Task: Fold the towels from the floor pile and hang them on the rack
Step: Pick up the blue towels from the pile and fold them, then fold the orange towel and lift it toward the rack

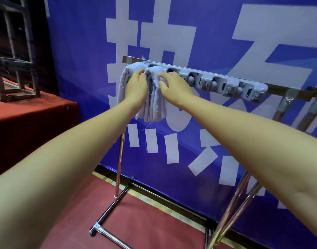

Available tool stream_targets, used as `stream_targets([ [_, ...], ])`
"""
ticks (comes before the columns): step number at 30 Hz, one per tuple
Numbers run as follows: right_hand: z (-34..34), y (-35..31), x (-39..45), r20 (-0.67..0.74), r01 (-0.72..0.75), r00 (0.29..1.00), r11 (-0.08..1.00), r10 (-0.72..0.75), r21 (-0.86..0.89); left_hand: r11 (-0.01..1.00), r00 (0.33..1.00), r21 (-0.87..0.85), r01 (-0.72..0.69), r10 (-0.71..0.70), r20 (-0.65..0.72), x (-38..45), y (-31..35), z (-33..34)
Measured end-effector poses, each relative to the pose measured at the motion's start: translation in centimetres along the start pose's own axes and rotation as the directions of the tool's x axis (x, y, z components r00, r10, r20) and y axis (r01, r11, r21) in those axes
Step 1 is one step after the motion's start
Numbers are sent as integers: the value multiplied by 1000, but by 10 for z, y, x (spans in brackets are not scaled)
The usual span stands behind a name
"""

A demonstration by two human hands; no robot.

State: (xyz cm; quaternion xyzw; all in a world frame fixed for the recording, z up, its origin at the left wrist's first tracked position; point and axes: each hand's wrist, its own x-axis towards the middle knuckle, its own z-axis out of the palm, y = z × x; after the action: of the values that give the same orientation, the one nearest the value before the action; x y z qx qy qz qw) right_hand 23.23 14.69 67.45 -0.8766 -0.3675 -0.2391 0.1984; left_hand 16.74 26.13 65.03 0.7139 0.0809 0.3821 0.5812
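Two folded pale blue towels hang side by side at the left end of a chrome rack (279,88). The left towel (123,81) is draped over the rack's clip bar (226,85). The right towel (155,105) hangs beside it in thick folds. My left hand (136,87) lies between the two towels, its fingers curled onto the fold at the top. My right hand (173,87) rests on the right towel's upper edge, fingertips pinching the cloth near the bar.
The rack stands on a red floor against a blue banner with large white characters. Its upright pole (120,159) and floor foot (107,216) are below my arms. A red-covered platform (28,119) with a grey metal frame (14,51) is at the left.
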Motion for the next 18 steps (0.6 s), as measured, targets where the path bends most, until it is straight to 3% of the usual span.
stream_targets([
  [2, -10, 1, -29, -3, -26, 1000, 997, 26, 71, 999, 1000, 46, 4, -4, 8, -16, 11, -8],
  [8, -42, 8, -136, -83, -121, 982, 905, 169, 409, 997, 995, -64, -34, 39, 89, -100, 48, -5],
  [13, -53, 26, -244, -38, -252, 933, 725, 358, 641, 986, 949, -86, 142, -111, 296, -189, 50, 14],
  [18, -40, 63, -360, 104, -436, 854, 592, 509, 678, 935, 818, 11, 354, -315, 481, -274, 12, 42],
])
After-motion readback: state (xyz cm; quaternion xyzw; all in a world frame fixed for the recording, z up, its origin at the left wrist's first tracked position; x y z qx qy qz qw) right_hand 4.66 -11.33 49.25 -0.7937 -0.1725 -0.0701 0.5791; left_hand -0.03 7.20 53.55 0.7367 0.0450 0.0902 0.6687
